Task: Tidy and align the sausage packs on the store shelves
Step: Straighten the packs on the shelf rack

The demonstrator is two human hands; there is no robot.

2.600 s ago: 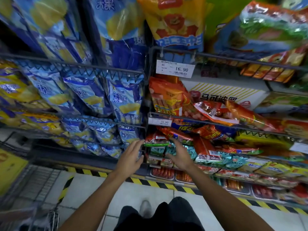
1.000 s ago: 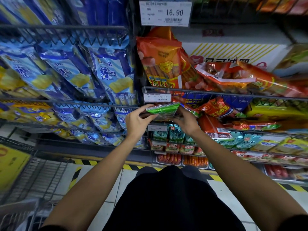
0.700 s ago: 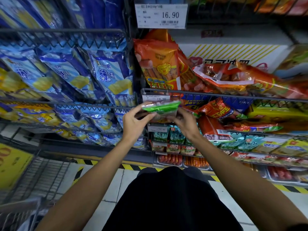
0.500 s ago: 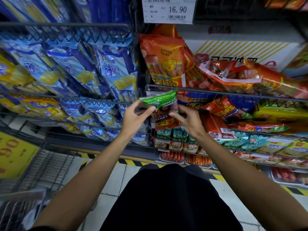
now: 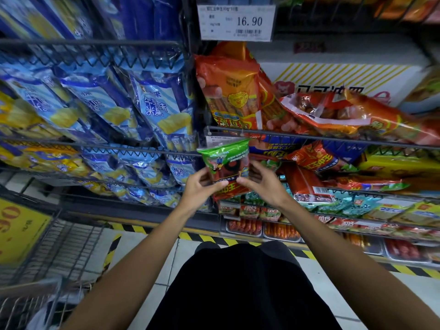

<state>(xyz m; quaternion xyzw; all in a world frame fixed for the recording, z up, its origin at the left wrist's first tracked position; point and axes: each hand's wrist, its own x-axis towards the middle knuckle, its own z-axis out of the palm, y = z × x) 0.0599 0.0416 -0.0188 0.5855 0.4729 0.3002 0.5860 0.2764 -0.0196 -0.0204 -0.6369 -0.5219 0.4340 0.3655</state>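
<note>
A green-topped red sausage pack [image 5: 227,166] stands upright in front of the middle wire shelf [image 5: 333,139]. My left hand [image 5: 202,186] grips its lower left side, thumb across the front. My right hand [image 5: 260,181] grips its lower right side. Behind the pack, loose red and orange sausage packs [image 5: 309,160] lie jumbled at angles. An orange sausage pack [image 5: 229,91] stands upright on the shelf above, beside tilted red packs [image 5: 333,113].
Blue and yellow snack bags [image 5: 152,108] fill the wire racks on the left. A price tag reading 16.90 [image 5: 235,22] hangs above. Small green packs [image 5: 259,211] and trays of sausages [image 5: 262,228] sit on lower shelves. A wire basket [image 5: 59,246] stands at lower left.
Both hands lifted the green-topped pack from the lower shelf and turned it from lying flat to standing upright, facing me. The view has drawn closer to the shelves.
</note>
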